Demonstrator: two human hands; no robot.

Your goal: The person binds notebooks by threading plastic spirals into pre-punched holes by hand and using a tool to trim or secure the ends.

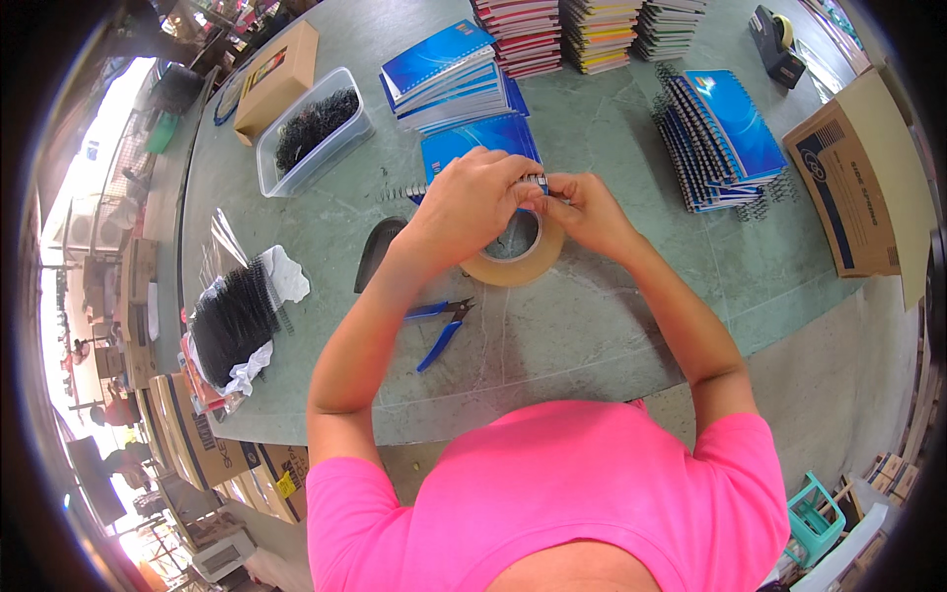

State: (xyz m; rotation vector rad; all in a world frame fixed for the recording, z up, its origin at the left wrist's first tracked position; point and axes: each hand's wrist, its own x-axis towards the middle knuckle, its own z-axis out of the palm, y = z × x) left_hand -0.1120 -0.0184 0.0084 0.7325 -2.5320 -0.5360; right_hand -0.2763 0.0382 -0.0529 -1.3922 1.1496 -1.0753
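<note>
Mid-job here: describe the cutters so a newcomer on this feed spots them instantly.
On the big green table, find the wide tan tape roll. The cutters lie nearer the person's body and slightly left of it, beside the left forearm. Two blue handles, spread in a V, set them apart from the round tape roll.

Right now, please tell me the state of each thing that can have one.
Left hand: curled over the spiral coil
Right hand: pinching at the coil
Spiral coil: jutting leftward, partly hidden
Blue pliers: handles spread
Tape roll: lying flat, partly covered
Plastic bin: lidless, holding black coils
Right notebook stack: closed
Tape dispenser: loaded
</note>
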